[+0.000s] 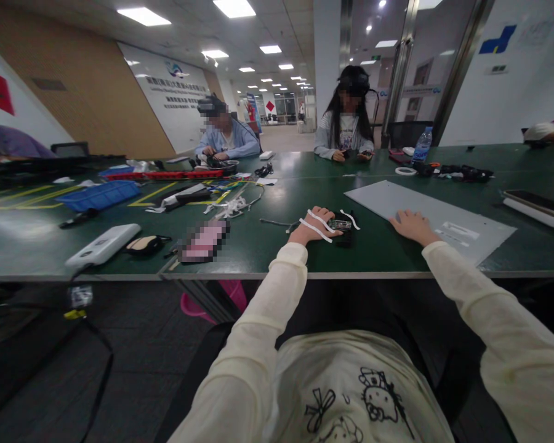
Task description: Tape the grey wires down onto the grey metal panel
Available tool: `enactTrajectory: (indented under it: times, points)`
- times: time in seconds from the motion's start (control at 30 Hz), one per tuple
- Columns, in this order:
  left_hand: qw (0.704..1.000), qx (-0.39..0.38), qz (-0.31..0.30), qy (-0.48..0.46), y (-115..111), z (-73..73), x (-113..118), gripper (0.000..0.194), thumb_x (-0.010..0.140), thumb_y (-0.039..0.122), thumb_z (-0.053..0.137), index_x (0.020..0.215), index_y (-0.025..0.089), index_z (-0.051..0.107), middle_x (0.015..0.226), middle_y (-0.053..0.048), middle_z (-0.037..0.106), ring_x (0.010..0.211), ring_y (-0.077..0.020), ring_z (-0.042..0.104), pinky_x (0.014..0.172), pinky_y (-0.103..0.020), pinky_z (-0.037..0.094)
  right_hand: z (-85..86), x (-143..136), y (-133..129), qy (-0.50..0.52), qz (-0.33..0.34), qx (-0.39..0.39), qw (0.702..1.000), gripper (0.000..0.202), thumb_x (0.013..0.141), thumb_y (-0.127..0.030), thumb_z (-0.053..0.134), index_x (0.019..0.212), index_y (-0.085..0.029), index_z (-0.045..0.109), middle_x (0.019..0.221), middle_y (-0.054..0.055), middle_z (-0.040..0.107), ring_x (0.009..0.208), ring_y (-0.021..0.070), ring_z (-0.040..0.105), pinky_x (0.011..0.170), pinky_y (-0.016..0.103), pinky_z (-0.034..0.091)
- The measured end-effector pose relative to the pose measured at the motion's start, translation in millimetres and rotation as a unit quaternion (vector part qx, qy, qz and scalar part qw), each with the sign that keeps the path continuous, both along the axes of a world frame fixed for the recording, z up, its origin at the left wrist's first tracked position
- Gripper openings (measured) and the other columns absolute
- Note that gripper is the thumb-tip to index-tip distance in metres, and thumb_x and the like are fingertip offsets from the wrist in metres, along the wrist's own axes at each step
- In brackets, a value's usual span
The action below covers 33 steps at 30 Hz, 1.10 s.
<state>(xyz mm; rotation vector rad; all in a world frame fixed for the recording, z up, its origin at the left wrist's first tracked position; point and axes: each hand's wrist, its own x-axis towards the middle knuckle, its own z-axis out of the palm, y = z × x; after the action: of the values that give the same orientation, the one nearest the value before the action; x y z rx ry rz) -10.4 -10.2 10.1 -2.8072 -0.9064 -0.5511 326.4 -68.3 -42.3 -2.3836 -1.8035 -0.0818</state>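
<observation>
My left hand (pixel 314 226) rests low over the table, thumb and fingers apart. White strips (pixel 316 229) lie across its back; whether they are tape or ties I cannot tell. Beside its thumb is a small circuit board (pixel 340 225) with black parts around it, and another white strip (pixel 351 219) crosses its right side. Contact between thumb and board is unclear. My right hand (pixel 413 226) lies flat, fingers spread, on a large grey panel (pixel 383 200) that bears white labels. A thin grey cable (pixel 276 222) ends left of my left hand.
Left on the green table (pixel 258 258) are a pink phone-shaped thing (pixel 205 241), a computer mouse (pixel 143 244), a white power strip (pixel 104 245), tangled white cords (pixel 231 208) and a blue tray (pixel 101 195). A water bottle (pixel 423 145) stands behind the panel. Two people with headsets sit opposite.
</observation>
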Motion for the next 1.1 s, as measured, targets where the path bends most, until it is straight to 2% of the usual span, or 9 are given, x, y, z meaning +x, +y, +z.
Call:
enactTrajectory:
  times: [0.3,0.43,0.57,0.87,1.1]
  points:
    - [1.0,-0.003,-0.013,0.002,0.9,0.6,2.2,0.052,0.074,0.063,0.062,0.097,0.017,0.062,0.101,-0.013,0.061,0.1,-0.0305,0.052,0.091,-0.043,0.039,4.7,-18.4,-12.9,-0.019,0.059,0.003,0.998,0.064,0.094,-0.06,0.023,0.133,-0.016,0.048,0.139,0.02,0.046,0.124,0.0386,0.044,0.098,0.059,0.035]
    - [1.0,-0.006,-0.02,-0.005,-3.2,4.6,3.3,0.053,0.072,0.066,0.063,0.094,0.018,0.06,0.098,-0.011,0.06,0.099,-0.0289,0.052,0.091,-0.042,0.04,5.4,-25.1,-16.8,-0.028,0.115,0.004,0.993,0.063,0.095,-0.056,0.025,0.138,-0.013,0.045,0.146,0.018,0.041,0.13,0.0381,0.04,0.102,0.055,0.034]
    - [0.999,0.005,-0.008,-0.051,-1.1,9.5,3.6,0.053,0.072,0.062,0.066,0.097,0.016,0.058,0.103,-0.012,0.059,0.103,-0.029,0.051,0.093,-0.042,0.039,5.3,-26.4,-17.3,-0.037,0.165,0.01,0.986,0.063,0.096,-0.051,0.027,0.138,-0.009,0.046,0.146,0.02,0.041,0.133,0.0347,0.04,0.107,0.049,0.033]
    - [0.997,0.012,-0.015,-0.079,0.1,18.4,1.7,0.053,0.071,0.06,0.069,0.1,0.017,0.058,0.11,-0.014,0.058,0.111,-0.0311,0.049,0.098,-0.044,0.038,4.3,-39.5,-28.9,-0.02,0.238,0.035,0.971,0.063,0.097,-0.051,0.024,0.143,-0.013,0.043,0.149,0.014,0.038,0.137,0.0325,0.037,0.11,0.049,0.033]
    - [0.994,0.007,-0.005,-0.107,2.9,20.9,4.3,0.052,0.069,0.058,0.071,0.1,0.018,0.058,0.109,-0.013,0.059,0.111,-0.0314,0.05,0.1,-0.044,0.038,19.4,-60.0,-51.7,-0.005,0.333,0.043,0.942,0.065,0.098,-0.051,0.022,0.144,-0.01,0.043,0.15,0.014,0.038,0.138,0.0306,0.035,0.113,0.046,0.031]
